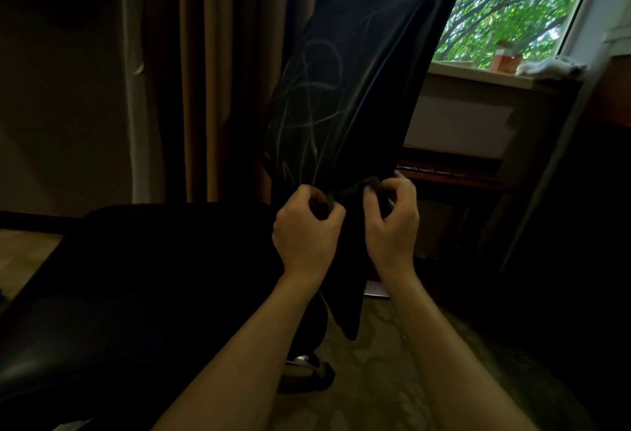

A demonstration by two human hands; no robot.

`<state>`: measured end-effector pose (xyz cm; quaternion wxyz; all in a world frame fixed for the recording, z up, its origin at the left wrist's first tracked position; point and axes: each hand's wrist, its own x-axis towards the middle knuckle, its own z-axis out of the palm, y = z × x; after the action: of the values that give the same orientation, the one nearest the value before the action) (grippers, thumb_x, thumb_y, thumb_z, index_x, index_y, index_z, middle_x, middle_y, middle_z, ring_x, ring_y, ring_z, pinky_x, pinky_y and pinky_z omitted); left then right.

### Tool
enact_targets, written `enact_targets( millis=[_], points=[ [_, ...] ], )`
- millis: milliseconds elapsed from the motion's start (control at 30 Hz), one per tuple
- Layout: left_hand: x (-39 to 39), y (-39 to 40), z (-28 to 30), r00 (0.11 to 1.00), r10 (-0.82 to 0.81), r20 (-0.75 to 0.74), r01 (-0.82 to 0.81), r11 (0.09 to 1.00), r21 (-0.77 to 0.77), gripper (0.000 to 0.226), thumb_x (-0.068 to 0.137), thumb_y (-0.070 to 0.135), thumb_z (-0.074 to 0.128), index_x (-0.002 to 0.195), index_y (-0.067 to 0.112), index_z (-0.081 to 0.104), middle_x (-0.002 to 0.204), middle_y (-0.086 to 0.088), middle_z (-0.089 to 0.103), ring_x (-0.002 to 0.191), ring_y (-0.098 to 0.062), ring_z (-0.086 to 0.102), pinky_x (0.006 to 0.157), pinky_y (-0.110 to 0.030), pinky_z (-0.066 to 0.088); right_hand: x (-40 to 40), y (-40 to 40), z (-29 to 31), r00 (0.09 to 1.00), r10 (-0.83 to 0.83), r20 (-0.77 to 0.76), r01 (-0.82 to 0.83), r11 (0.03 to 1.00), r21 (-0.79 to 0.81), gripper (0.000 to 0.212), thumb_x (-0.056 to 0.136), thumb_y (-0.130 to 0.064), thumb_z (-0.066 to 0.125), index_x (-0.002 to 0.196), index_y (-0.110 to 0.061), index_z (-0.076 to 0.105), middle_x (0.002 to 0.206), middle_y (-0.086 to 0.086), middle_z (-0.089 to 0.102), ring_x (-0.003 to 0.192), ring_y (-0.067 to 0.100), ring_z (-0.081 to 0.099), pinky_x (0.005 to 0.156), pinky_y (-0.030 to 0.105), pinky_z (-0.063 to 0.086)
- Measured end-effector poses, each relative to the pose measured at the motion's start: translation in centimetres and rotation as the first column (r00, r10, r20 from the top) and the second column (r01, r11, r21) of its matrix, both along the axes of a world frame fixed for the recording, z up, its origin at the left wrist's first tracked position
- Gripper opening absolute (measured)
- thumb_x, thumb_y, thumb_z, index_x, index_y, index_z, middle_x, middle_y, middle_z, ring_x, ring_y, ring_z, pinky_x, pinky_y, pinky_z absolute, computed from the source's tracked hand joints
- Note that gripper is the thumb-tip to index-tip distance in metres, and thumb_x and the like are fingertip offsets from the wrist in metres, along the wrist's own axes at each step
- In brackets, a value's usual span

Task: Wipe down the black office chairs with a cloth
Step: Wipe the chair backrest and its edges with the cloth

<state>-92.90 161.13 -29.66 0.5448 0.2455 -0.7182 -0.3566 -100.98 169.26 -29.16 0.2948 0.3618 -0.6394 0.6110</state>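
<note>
Progress: we judge that we are in the middle of the work. The chair back (pixel 358 89) shows pale curved streaks on its dark surface, which look to us like traces of wiping, though we cannot be sure they are wet marks and not dust.

Cloth: the dark cloth (pixel 345 260) hangs between our two hands, in front of the lower edge of the chair back. Its top edge is bunched, and the rest falls down to a point above the floor.

Left grip: our left hand (pixel 307 229) has its fingers curled and clamped on the left end of the bunched top edge.

Right grip: our right hand (pixel 392 222) pinches the right end of the same edge, with fingers bent over the fabric.

Step in hand: it seems we are refolding or spreading the cloth, not wiping at this moment, because the cloth is held up by both hands and we cannot tell if it touches the chair.

Left to do: the second chair (pixel 136 277) at the left, low and near us, shows no streaks that we can see. It is very dark, so we cannot say if it is already cleaned. The base with a caster (pixel 307 372) below also looks untouched, as far as we can judge.

Writing and brands: we read no label, logo or text anywhere. The small objects on the windowsill (pixel 478 72) are too blurred to tell.
</note>
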Motion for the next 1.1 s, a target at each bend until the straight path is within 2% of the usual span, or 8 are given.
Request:
enact_targets(
  millis=[200,367,567,633,733,833,933,1100],
  points=[
    [-0.2,-1.0,3.8,0.990,-0.034,0.136,0.042,0.998,-0.054,0.020,0.082,0.036,0.071,0.085,0.025,0.055,0.074,0.012,0.055,0.074,-0.013,0.060,0.066,-0.032,0.053,-0.7,-0.6,1.7,1.000,0.014,0.025,-0.014,1.000,-0.013,0.010,0.094,-0.013,0.062,0.095,-0.015,0.052,0.109,0.005,0.056,0.111,-0.016,0.043,0.092,0.002,0.034],
    [-0.6,0.2,0.9,0.989,-0.041,0.139,0.023,0.991,0.129,0.020,0.082,0.037,0.070,0.082,0.025,0.054,0.074,0.010,0.057,0.072,-0.014,0.061,0.066,-0.032,0.052,-0.5,-0.6,-0.1,0.999,-0.005,0.043,0.007,0.999,-0.049,0.011,0.094,-0.010,0.061,0.095,-0.013,0.051,0.112,0.001,0.055,0.117,-0.017,0.042,0.094,0.007,0.038],
    [-1.4,1.2,-1.4,0.996,-0.035,0.087,0.010,0.962,0.273,0.020,0.086,0.036,0.070,0.082,0.025,0.054,0.075,0.009,0.058,0.072,-0.014,0.061,0.065,-0.033,0.053,0.1,-1.1,-0.2,0.999,-0.017,0.047,0.019,0.999,-0.046,0.020,0.093,-0.009,0.062,0.090,-0.022,0.048,0.117,0.012,0.056,0.135,0.020,0.043,0.104,0.029,0.043],
    [-1.6,1.1,-2.5,0.992,-0.085,0.091,0.050,0.941,0.333,0.018,0.088,0.036,0.069,0.084,0.024,0.056,0.078,0.007,0.060,0.073,-0.015,0.062,0.066,-0.033,0.053,0.0,-1.1,-0.4,0.999,-0.034,0.039,0.035,0.999,-0.029,0.019,0.093,-0.008,0.063,0.089,-0.019,0.048,0.121,0.018,0.055,0.137,0.016,0.039,0.103,0.017,0.039],
    [-2.4,0.6,-4.6,0.981,-0.160,0.110,0.099,0.900,0.425,0.016,0.088,0.037,0.069,0.088,0.024,0.060,0.082,0.005,0.064,0.074,-0.015,0.064,0.063,-0.032,0.053,-0.3,-0.8,-1.4,0.998,-0.054,0.038,0.052,0.998,0.043,0.015,0.092,-0.007,0.063,0.090,-0.015,0.050,0.136,0.020,0.049,0.130,-0.008,0.028,0.096,-0.002,0.031],
    [-3.6,0.3,-7.1,0.947,-0.303,0.109,0.205,0.829,0.520,0.011,0.090,0.032,0.069,0.088,0.023,0.063,0.087,0.001,0.068,0.076,-0.014,0.065,0.064,-0.032,0.056,-1.2,-0.1,-2.9,0.998,-0.042,0.051,0.036,0.994,0.103,0.015,0.092,-0.007,0.064,0.091,-0.016,0.052,0.136,0.013,0.049,0.126,-0.001,0.040,0.095,0.005,0.040],
    [-4.3,-0.1,-8.8,0.907,-0.387,0.163,0.247,0.805,0.540,0.008,0.090,0.029,0.070,0.091,0.025,0.063,0.092,0.002,0.068,0.079,-0.010,0.063,0.068,-0.029,0.057,-2.1,0.7,-4.4,0.998,-0.015,0.067,0.004,0.985,0.171,0.019,0.090,-0.004,0.065,0.093,-0.019,0.054,0.119,0.006,0.054,0.102,-0.001,0.056,0.087,0.022,0.051],
    [-4.0,-2.1,-10.5,0.879,-0.366,0.306,0.220,0.879,0.423,0.016,0.089,0.028,0.072,0.101,0.024,0.062,0.098,0.003,0.066,0.080,-0.008,0.057,0.064,-0.020,0.046,-3.2,1.2,-7.7,0.996,-0.091,0.018,0.083,0.957,0.279,0.011,0.089,-0.002,0.066,0.097,-0.006,0.059,0.117,0.004,0.051,0.096,-0.013,0.051,0.080,0.002,0.042]
  ],
)
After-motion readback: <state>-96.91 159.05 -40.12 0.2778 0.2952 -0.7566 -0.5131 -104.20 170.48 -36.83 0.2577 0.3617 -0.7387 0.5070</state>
